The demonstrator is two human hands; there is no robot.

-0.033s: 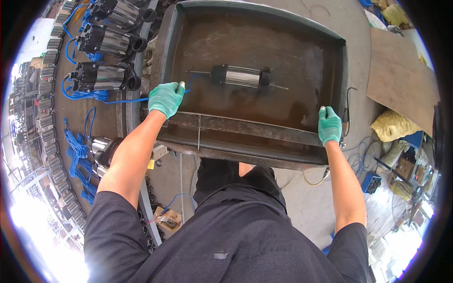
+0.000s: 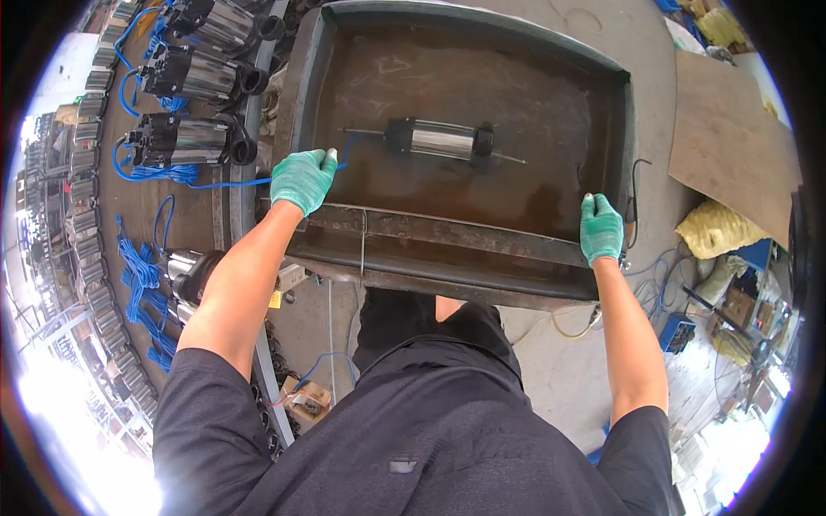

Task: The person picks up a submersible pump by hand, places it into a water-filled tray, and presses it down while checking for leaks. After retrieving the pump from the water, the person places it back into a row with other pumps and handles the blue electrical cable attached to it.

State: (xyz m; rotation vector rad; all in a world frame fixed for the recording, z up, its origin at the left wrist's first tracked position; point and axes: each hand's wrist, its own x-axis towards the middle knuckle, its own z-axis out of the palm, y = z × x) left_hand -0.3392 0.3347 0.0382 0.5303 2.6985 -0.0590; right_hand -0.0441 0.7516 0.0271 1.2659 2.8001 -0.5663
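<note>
A wide metal tank (image 2: 482, 17) of brownish water stands in front of me. In the water lies a cylindrical pump (image 2: 443, 139), silver with black ends and a thin rod sticking out at either side. My left hand (image 2: 303, 181), in a green glove, is closed at the tank's left near corner, with a blue cable (image 2: 232, 184) running through it into the water. At the right rim my right hand (image 2: 601, 228), also gloved in green, is closed on the edge, thumb upward. A rusty metal bar (image 2: 456, 230) spans the tank's near side between both hands.
Several silver and black pumps (image 2: 185, 140) with coiled blue cables stand on a bench at the left. Loose blue cable (image 2: 140, 275) hangs nearer. On the right are a brown board (image 2: 731, 138), a yellowish sack (image 2: 718, 230) and hoses. A small cardboard box (image 2: 308, 400) sits below.
</note>
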